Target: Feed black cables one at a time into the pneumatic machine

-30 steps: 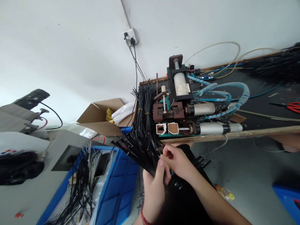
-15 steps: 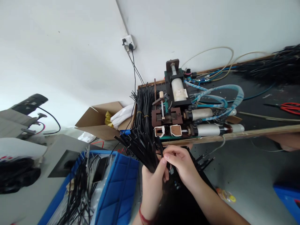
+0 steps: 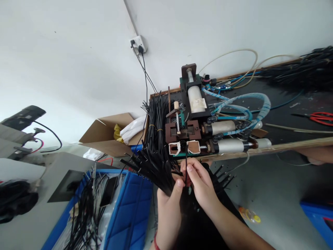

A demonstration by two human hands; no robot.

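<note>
My left hand (image 3: 170, 199) is closed around a thick bundle of black cables (image 3: 153, 170), whose cut ends fan out up and to the left. Beside it, my right hand (image 3: 199, 180) pinches a single black cable (image 3: 186, 166) that stands up toward the machine. The fingertips of both hands are close together. Just beyond them, at the bench edge, sits a pneumatic clamping machine (image 3: 184, 130) with two pale-edged brown pads (image 3: 193, 147). The top of the single cable overlaps the right pad in view; whether they touch I cannot tell.
Cable bundles tied with yellow bands (image 3: 156, 118) lie left of the machine. A blue crate (image 3: 130, 208) of loose wires stands at lower left, with a cardboard box (image 3: 104, 133) behind it. Red-handled pliers (image 3: 322, 117) and a black cable pile (image 3: 301, 71) rest on the bench to the right.
My right hand has separated one black cable from the bundle and turned it upright toward the pads. My left hand keeps its hold on the bundle. The view has shifted slightly.
</note>
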